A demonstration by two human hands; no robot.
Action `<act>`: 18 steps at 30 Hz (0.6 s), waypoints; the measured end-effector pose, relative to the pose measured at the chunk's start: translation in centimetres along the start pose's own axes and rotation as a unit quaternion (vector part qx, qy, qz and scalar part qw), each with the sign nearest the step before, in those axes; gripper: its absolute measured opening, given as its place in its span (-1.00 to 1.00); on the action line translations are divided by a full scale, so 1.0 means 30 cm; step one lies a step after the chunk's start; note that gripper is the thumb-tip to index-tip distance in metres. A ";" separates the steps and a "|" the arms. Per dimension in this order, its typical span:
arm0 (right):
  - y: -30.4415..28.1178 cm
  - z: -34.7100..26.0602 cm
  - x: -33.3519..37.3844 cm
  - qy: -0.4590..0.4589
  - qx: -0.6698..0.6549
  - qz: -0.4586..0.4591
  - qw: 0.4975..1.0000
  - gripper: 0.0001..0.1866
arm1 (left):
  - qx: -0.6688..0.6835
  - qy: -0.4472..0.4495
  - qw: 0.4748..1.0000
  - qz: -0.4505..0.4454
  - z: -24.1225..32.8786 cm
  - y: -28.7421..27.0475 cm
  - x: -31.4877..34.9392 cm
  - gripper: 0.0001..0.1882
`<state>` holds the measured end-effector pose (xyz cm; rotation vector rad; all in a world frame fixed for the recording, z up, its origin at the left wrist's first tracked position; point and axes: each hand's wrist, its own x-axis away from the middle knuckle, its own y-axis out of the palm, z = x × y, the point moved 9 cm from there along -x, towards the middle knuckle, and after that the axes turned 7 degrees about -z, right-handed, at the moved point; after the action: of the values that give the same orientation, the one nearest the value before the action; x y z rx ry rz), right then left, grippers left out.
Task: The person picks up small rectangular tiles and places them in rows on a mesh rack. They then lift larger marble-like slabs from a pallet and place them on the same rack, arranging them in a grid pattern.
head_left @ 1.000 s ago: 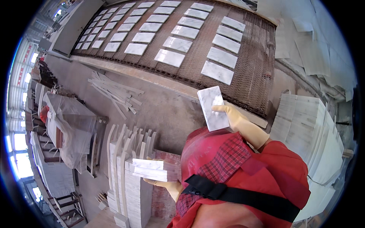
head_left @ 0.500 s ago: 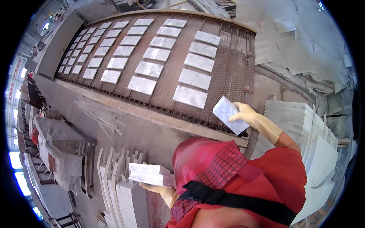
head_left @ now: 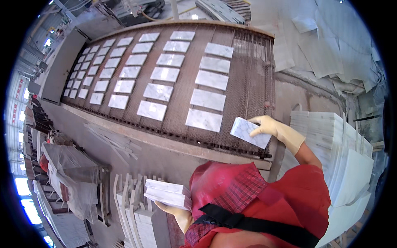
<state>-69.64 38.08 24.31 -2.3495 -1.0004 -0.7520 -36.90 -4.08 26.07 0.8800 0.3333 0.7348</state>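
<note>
My right hand (head_left: pixel 271 127), in a cream rubber glove, pinches a white marble tile (head_left: pixel 245 129) with grey veins along its far edge. That tile is over the near right corner of a brown mesh conveyor belt (head_left: pixel 249 89); whether it touches the belt I cannot tell. To its left lies the nearest row of flat tiles (head_left: pixel 204 120) on the belt, with more rows reaching far left. My left hand (head_left: pixel 178 215), also gloved, is closed under a short stack of marble tiles (head_left: pixel 167 194), held against my red apron (head_left: pixel 223 186).
Pale stone slabs (head_left: pixel 331 142) lean at the right. Upright stone strips (head_left: pixel 128 208) stand near the left hand, and a plastic-wrapped stack (head_left: pixel 72 173) lies further left. A low ledge (head_left: pixel 144 127) runs along the conveyor's near side. Grey sheets (head_left: pixel 306 37) cover the far right.
My right hand has lowered slightly and the tile in it has turned flatter over the belt's corner. The view has shifted a little. My left hand still supports its stack.
</note>
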 end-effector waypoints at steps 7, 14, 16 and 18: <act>-0.050 0.017 -0.009 -0.019 0.080 0.067 0.994 -0.41 | -0.028 -0.053 0.998 -0.013 -0.016 -0.054 -0.018 -0.22; 0.002 -0.123 0.055 -0.068 0.356 0.171 0.916 -0.10 | -0.075 -0.112 0.990 0.032 -0.071 -0.005 -0.024 -0.18; 0.055 -0.168 0.072 -0.019 0.430 0.153 0.890 0.15 | -0.068 -0.124 0.990 0.018 -0.074 0.004 -0.021 -0.16; 0.098 -0.190 0.096 0.018 0.464 0.154 0.872 0.24 | -0.057 -0.121 0.991 0.020 -0.082 -0.030 -0.036 -0.14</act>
<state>-67.43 34.23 29.76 -1.5617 -0.7026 -0.1115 -38.63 -3.79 23.83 0.8597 0.0569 0.6689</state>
